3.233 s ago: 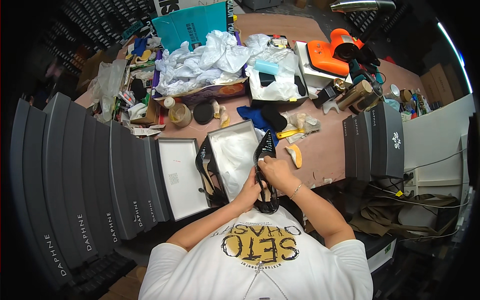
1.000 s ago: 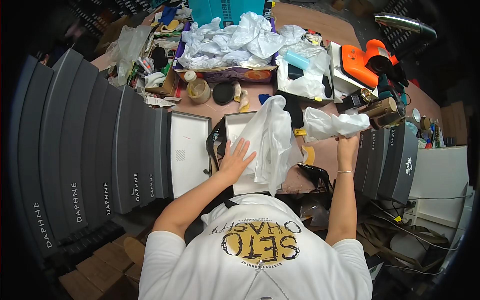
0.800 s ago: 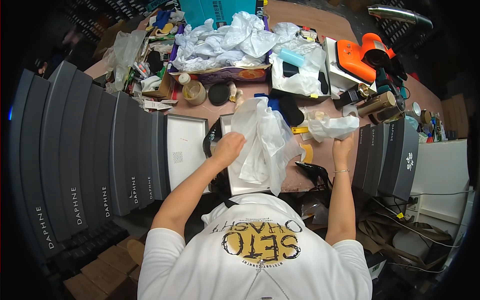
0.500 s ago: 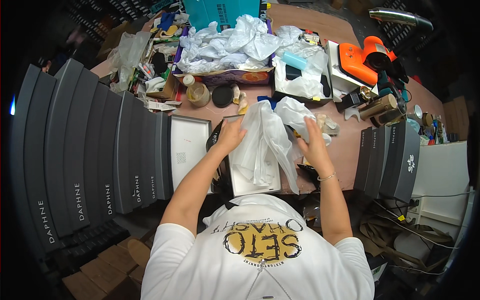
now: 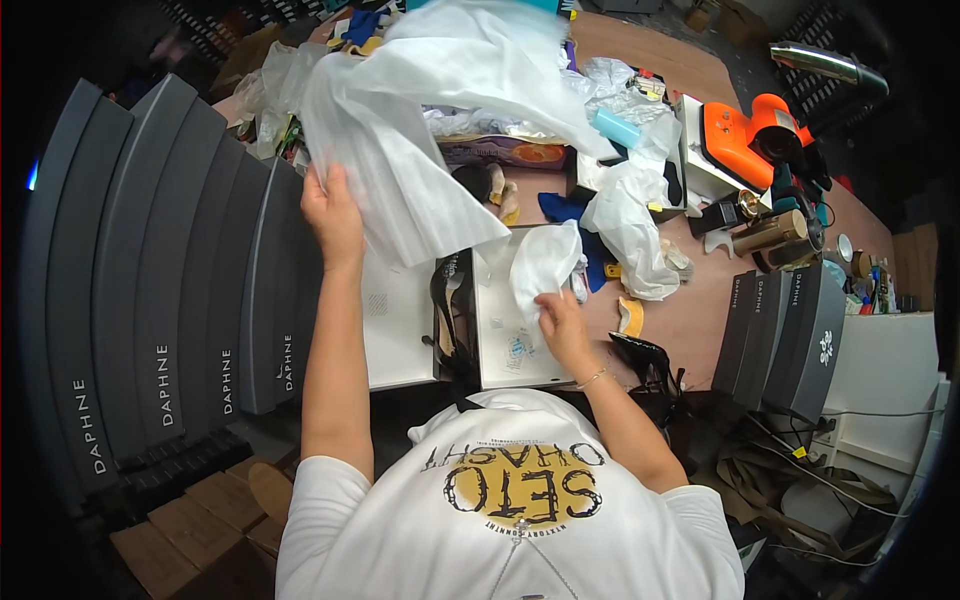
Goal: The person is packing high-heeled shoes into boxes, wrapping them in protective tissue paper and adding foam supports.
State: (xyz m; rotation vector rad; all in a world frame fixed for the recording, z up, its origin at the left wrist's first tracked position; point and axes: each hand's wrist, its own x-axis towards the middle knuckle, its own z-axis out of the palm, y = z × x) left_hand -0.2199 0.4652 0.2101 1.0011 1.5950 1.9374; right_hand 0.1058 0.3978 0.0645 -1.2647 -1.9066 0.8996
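Note:
My left hand [image 5: 333, 215] is raised at the left, its fingers closed on the edge of a large white sheet of tissue paper [image 5: 395, 170] that billows out to the right. My right hand [image 5: 563, 325] pinches a small crumpled wad of tissue paper [image 5: 543, 262] over a white-lined shoe box [image 5: 505, 345]. Left of that box lies another white box part [image 5: 398, 335], perhaps its lid. A black shoe [image 5: 455, 310] rests between the two. Right of my right hand, a second black shoe [image 5: 650, 365] lies by the table's front edge.
Tall stacks of dark grey shoe boxes [image 5: 130, 290] stand at the left, with a few more boxes [image 5: 795, 340] at the right. A loose crumpled tissue [image 5: 635, 230], a blue cloth [image 5: 560, 207] and an orange device [image 5: 740, 140] occupy the table's far side.
My left hand has swung up and left with the large tissue sheet, uncovering the shoe box. My right hand has come down and inward and now grips a tissue wad.

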